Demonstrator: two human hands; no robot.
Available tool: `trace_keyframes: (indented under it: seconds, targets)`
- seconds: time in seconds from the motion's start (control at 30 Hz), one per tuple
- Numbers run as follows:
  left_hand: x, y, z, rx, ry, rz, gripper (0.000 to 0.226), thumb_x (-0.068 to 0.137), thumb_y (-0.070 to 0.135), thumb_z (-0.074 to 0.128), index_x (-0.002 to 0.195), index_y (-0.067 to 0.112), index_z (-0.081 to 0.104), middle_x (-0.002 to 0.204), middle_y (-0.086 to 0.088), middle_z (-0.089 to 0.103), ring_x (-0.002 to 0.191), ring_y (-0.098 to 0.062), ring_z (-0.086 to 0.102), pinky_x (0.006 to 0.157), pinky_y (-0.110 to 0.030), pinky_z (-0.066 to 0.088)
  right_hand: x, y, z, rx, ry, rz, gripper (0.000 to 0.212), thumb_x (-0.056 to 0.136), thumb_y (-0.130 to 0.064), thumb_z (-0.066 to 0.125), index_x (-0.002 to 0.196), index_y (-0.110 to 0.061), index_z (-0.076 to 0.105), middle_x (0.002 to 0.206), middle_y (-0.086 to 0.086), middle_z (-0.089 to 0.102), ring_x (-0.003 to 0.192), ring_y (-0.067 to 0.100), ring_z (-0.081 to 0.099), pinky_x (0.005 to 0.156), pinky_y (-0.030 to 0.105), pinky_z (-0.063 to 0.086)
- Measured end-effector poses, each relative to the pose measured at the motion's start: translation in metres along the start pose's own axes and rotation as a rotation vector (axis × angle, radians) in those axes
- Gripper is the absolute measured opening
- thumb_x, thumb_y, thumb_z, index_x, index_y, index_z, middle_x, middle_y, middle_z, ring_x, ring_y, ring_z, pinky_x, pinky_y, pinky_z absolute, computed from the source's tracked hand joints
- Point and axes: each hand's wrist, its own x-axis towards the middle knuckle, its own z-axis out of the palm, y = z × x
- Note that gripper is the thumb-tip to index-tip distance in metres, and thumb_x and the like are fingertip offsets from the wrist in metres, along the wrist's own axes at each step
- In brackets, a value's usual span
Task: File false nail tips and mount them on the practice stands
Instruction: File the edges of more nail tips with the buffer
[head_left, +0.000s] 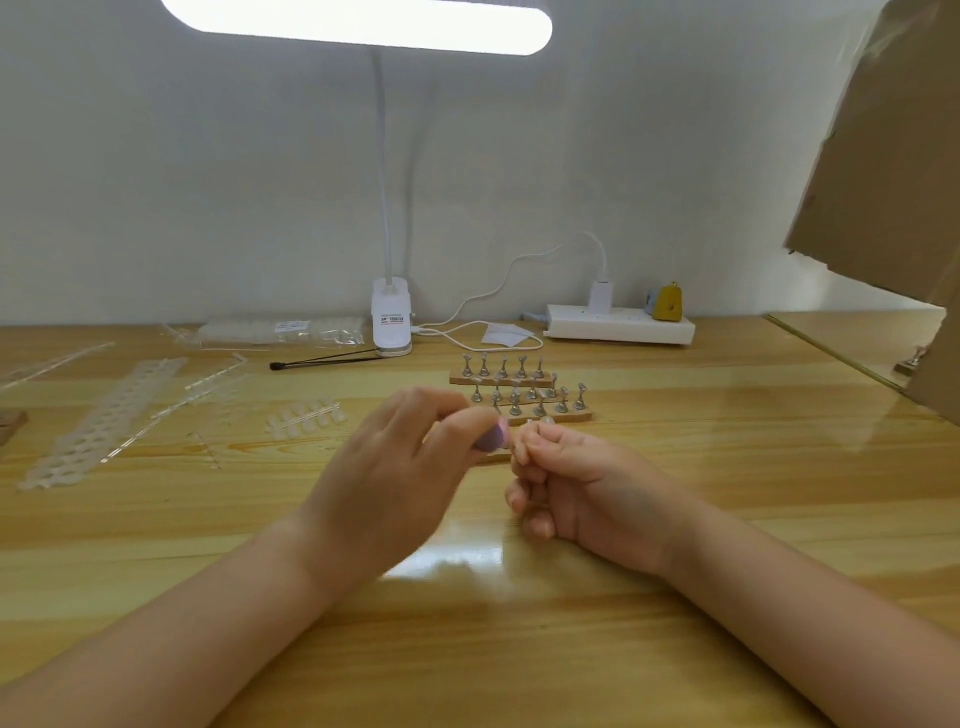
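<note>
Nearest the camera we note both bare forearms laid across the wooden table (156, 519), converging toward the middle. The left hand (400, 467) is raised off the surface, back of the hand toward us, fingers curled forward and gripping a purple nail file (491, 436); only its rounded end shows past the fingers, pointing right toward the other hand. We cannot read the file's full length, since the hand covers the rest.

The right hand (561, 483) rests on its outer edge on the table, fingers curled inward. Its thumb and forefinger pinch something small at the top, just beside the file's end; we take this for a false nail tip (530, 423), but it is too small and blurred for us to tell its orientation.

Just behind the hands stand the practice stands (519, 389): rows of small silver holders upright on narrow wooden strips whose long axes run left to right. Left of the hands lies a sprue of clear nail tips (306, 415), its long axis also roughly left to right. Further left we see a perforated white strip (104, 421) lying diagonally. At the back, a clip lamp (392, 317) and a white power strip (618, 325) sit against the wall.
</note>
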Motion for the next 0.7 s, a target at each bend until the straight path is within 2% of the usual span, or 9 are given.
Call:
trace_keyframes:
  seconds: [0.1,0.23,0.33,0.43,0.53,0.6,0.7]
  targets:
    - [0.001,0.013,0.006,-0.07,-0.047,0.046,0.028,0.09,0.008,0.062,0.114,0.015,0.049,0.106,-0.004,0.05,0.087,-0.019,0.056,0.083,-0.028,0.048,0.0,0.0,0.0,-0.027,-0.012,-0.01,0.008,0.085,-0.019,0.056,0.089,-0.014,0.051,0.078,0.002,0.05,0.068,0.013,0.056,0.052,0.023,0.043]
    - [-0.001,0.001,0.0,-0.04,-0.173,-0.15,0.021,0.089,0.008,0.058,0.11,0.009,0.055,0.097,-0.014,0.062,0.08,-0.028,0.061,0.071,-0.038,0.055,-0.001,-0.002,0.0,0.033,-0.018,-0.014,0.01,0.087,-0.022,0.055,0.08,-0.015,0.052,0.073,-0.001,0.045,0.069,0.015,0.055,0.052,0.024,0.043]
    - [-0.002,-0.003,-0.001,-0.017,-0.213,-0.208,0.023,0.09,0.016,0.052,0.103,0.002,0.065,0.094,-0.011,0.062,0.079,-0.026,0.06,0.071,-0.035,0.053,0.0,-0.002,0.0,0.07,0.072,-0.028,0.016,0.088,-0.024,0.061,0.073,-0.016,0.06,0.069,-0.001,0.044,0.063,0.013,0.054,0.047,0.023,0.042]
    - [-0.005,0.003,0.002,0.018,-0.329,-0.169,0.02,0.09,0.023,0.055,0.098,0.01,0.068,0.089,-0.004,0.062,0.079,-0.024,0.057,0.072,-0.037,0.051,0.002,-0.002,0.003,0.08,0.172,-0.043,0.018,0.082,-0.031,0.063,0.07,-0.017,0.068,0.064,-0.001,0.046,0.058,0.011,0.052,0.042,0.021,0.04]
    - [-0.008,0.003,0.001,0.041,-0.436,-0.203,0.036,0.089,0.041,0.047,0.098,0.016,0.071,0.087,-0.001,0.065,0.082,-0.024,0.06,0.075,-0.038,0.051,0.003,-0.002,0.004,0.079,0.204,-0.046,0.018,0.078,-0.033,0.066,0.07,-0.017,0.069,0.061,-0.001,0.044,0.055,0.01,0.051,0.04,0.02,0.038]
    - [-0.009,0.004,0.001,-0.016,-0.407,-0.274,0.044,0.089,0.047,0.045,0.105,0.015,0.07,0.091,0.0,0.066,0.086,-0.022,0.061,0.077,-0.036,0.048,0.003,-0.001,0.005,0.077,0.207,-0.042,0.019,0.076,-0.033,0.067,0.071,-0.015,0.067,0.06,-0.001,0.044,0.054,0.01,0.051,0.039,0.019,0.037]
    - [-0.004,0.009,0.002,-0.213,-0.235,-0.395,0.041,0.092,0.04,0.046,0.11,0.011,0.069,0.093,0.003,0.065,0.086,-0.013,0.058,0.078,-0.034,0.047,0.002,-0.001,0.008,0.031,0.197,-0.035,0.019,0.072,-0.033,0.067,0.066,-0.015,0.068,0.057,-0.001,0.047,0.053,0.01,0.05,0.038,0.019,0.036]
